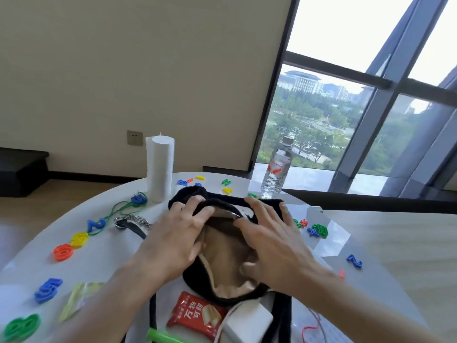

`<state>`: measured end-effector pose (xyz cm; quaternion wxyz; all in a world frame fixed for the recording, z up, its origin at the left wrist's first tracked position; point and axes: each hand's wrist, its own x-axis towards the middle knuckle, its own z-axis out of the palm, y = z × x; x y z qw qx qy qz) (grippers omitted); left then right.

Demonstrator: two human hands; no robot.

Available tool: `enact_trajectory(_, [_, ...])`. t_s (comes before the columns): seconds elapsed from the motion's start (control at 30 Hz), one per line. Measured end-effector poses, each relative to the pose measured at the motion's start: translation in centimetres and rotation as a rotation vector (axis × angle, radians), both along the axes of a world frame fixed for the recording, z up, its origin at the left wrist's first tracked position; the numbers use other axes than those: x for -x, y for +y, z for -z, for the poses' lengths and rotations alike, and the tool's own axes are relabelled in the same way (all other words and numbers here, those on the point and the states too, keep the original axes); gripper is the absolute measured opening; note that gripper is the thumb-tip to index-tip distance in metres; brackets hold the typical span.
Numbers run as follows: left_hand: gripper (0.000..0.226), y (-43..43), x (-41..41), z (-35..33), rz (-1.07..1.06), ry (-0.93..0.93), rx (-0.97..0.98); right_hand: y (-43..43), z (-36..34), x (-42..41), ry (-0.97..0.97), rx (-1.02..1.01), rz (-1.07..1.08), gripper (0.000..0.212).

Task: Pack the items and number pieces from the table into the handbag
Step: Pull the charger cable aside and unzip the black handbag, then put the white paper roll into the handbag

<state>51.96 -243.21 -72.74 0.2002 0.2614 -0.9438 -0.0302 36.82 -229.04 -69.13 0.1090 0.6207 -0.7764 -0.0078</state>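
Evidently the opening step is in hand: the black plush handbag with beige lining (197, 280) lies in the middle of the white round desk (111, 258), with nothing visible inside. The left hand (173, 233) curls its fingers over the left rim. The right hand (269, 241) spreads across the right rim, its thumb tucked inside, pinching it. Next, one hand should keep the mouth wide while the other fetches something near, perhaps the red snack packet (195, 315) or the blue plastic number 5 (48, 289).
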Motion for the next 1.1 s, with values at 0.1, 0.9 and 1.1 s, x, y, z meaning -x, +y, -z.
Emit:
enact_trajectory(0.1, [0.071,-0.3,-0.2,0.2,0.027,-0.022,-0.050,-2.4,-1.7,-0.2,-0.082,0.201,-0.016,0.029])
enact_trajectory(0.9, [0.046,-2.4,-1.9,-0.1,0.209,-0.080,-0.390,-31.8,-1.4,-2.6,-0.937,0.445,0.202,0.087])
enact_trajectory(1.1, [0.013,-2.0,-4.8,-4.4,-0.075,0.180,-0.341,-27.5,-4.9,-2.1,-0.931,0.594,-0.024,0.072])
